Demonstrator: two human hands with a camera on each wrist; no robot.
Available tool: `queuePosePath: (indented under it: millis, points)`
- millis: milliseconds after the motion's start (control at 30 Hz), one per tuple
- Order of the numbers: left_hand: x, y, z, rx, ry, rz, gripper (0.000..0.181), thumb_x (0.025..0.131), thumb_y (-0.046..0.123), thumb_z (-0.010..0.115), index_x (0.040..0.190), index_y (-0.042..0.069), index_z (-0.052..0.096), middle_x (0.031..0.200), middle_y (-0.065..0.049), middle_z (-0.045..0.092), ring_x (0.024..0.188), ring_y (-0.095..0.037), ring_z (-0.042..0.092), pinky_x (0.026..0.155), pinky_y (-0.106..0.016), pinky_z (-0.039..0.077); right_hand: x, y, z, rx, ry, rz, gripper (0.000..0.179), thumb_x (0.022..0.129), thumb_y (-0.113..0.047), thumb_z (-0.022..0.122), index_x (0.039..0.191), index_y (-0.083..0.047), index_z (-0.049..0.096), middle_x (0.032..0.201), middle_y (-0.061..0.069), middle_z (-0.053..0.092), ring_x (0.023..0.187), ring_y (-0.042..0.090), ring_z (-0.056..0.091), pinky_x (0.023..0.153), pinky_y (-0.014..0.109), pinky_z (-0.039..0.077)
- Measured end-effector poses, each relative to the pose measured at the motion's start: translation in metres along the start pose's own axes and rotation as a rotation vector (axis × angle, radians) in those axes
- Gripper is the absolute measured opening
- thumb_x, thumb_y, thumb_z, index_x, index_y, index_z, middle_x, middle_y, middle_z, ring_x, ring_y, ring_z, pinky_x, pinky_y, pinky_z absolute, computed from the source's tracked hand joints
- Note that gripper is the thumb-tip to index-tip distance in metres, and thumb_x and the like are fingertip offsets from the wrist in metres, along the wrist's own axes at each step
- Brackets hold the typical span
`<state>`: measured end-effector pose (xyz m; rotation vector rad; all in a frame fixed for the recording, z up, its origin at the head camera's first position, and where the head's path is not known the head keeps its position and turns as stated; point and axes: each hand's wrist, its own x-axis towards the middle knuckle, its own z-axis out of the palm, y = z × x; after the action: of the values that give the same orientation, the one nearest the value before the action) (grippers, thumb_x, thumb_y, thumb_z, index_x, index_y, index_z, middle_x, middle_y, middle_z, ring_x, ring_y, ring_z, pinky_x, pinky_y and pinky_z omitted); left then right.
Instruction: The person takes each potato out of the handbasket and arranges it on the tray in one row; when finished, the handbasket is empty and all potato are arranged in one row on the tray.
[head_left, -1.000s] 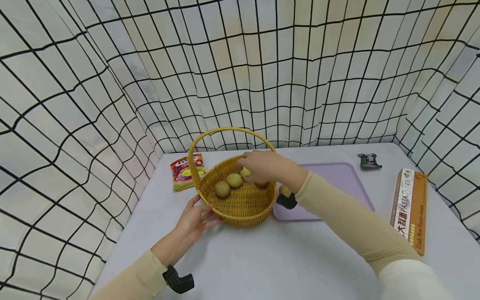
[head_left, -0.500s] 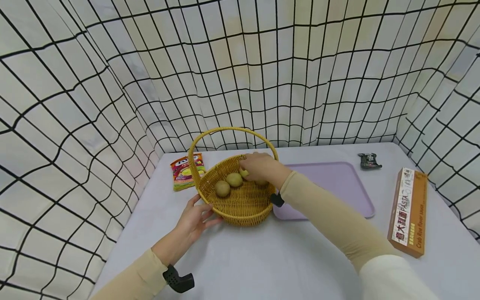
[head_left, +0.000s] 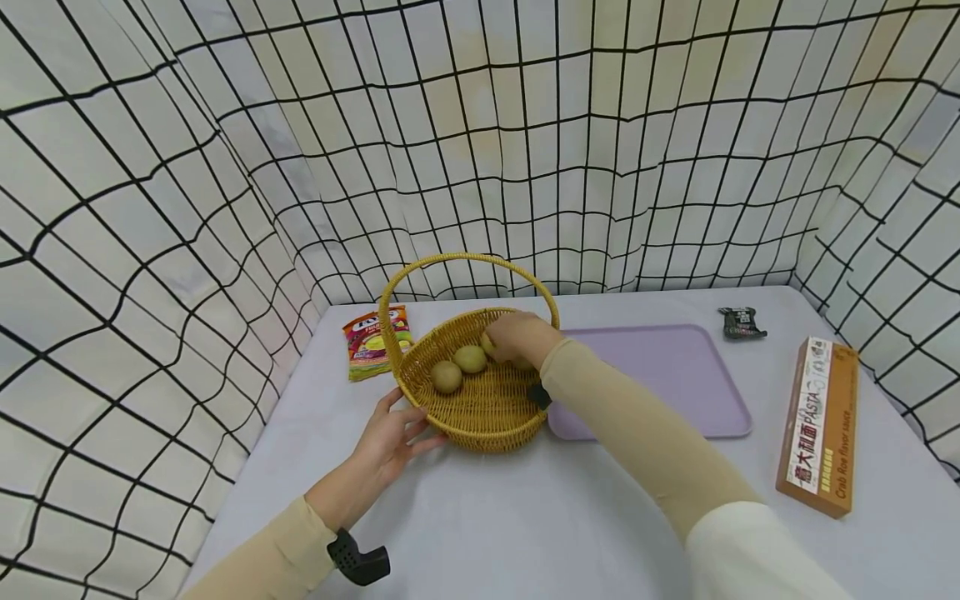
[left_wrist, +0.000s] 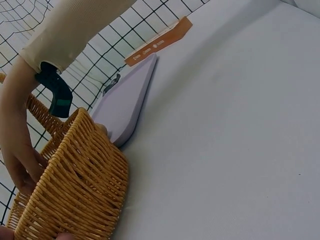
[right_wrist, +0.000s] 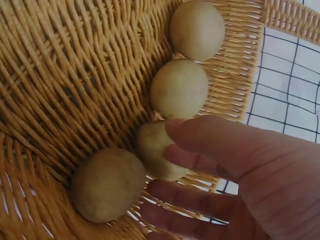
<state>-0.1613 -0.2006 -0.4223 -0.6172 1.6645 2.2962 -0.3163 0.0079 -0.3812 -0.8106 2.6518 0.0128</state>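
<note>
A yellow wicker basket (head_left: 487, 437) with a tall handle stands on the table in the head view, several potatoes (head_left: 447, 377) inside. My left hand (head_left: 386, 442) holds its left front rim; only fingertips on the weave show at the bottom of the left wrist view. Reaching into the basket, my right hand (head_left: 517, 337) has thumb and fingers around one potato (right_wrist: 155, 150) in the right wrist view. A browner potato (right_wrist: 107, 185) lies right beside those fingers, and two paler ones, including this potato (right_wrist: 197, 30), line the wall above.
To the basket's right lies a purple tray (head_left: 667, 367); a potato (left_wrist: 102, 128) shows at its near edge. A pasta box (head_left: 817, 425) and a small dark packet (head_left: 741, 323) are farther right. Behind the basket's left lies a colourful snack bag (head_left: 367, 346). Black netting (head_left: 480, 150) surrounds the table.
My right forearm has swung left and the wrist has moved lower over the basket, its fingers staying about the same potato. The left hand and basket hold their place.
</note>
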Motion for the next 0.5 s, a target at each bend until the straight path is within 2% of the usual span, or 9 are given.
queuePosePath:
  millis: [133, 233, 367, 500]
  points:
    - [0.0, 0.0, -0.001, 0.001, 0.001, 0.0, 0.084, 0.104, -0.002, 0.046, 0.167, 0.016, -0.007, 0.17, -0.022, 0.015, 0.152, -0.042, 0.031, 0.107, -0.061, 0.048, 0.001, -0.001, 0.003, -0.029, -0.042, 0.038, 0.015, 0.102, -0.019, 0.06, 0.102, -0.009, 0.072, 0.114, 0.01, 0.067, 0.092, 0.02, 0.056, 0.084, 0.033, 0.054]
    - [-0.001, 0.001, -0.001, 0.001, 0.0, 0.001, 0.084, 0.103, -0.002, 0.046, 0.167, 0.016, -0.007, 0.17, -0.022, 0.015, 0.151, -0.043, 0.031, 0.107, -0.061, 0.048, 0.002, 0.0, 0.004, -0.037, -0.063, 0.043, 0.014, 0.101, -0.014, 0.062, 0.101, -0.009, 0.075, 0.113, 0.009, 0.067, 0.091, 0.02, 0.056, 0.082, 0.031, 0.054]
    - [-0.001, 0.001, -0.001, 0.001, 0.002, 0.002, 0.084, 0.103, -0.002, 0.046, 0.167, 0.016, -0.006, 0.169, -0.022, 0.017, 0.151, -0.042, 0.032, 0.107, -0.061, 0.048, 0.004, 0.0, 0.006, -0.037, -0.128, 0.044, 0.012, 0.095, -0.003, 0.064, 0.097, -0.011, 0.073, 0.104, 0.007, 0.063, 0.087, 0.019, 0.053, 0.07, 0.027, 0.049]
    - [-0.001, 0.001, -0.001, 0.002, -0.002, 0.001, 0.084, 0.103, -0.002, 0.046, 0.167, 0.016, -0.006, 0.169, -0.022, 0.016, 0.151, -0.042, 0.032, 0.107, -0.061, 0.049, 0.011, -0.001, 0.009, -0.079, -0.216, 0.047, 0.021, 0.087, 0.004, 0.066, 0.097, -0.014, 0.067, 0.099, 0.006, 0.058, 0.081, 0.018, 0.05, 0.057, 0.023, 0.044]
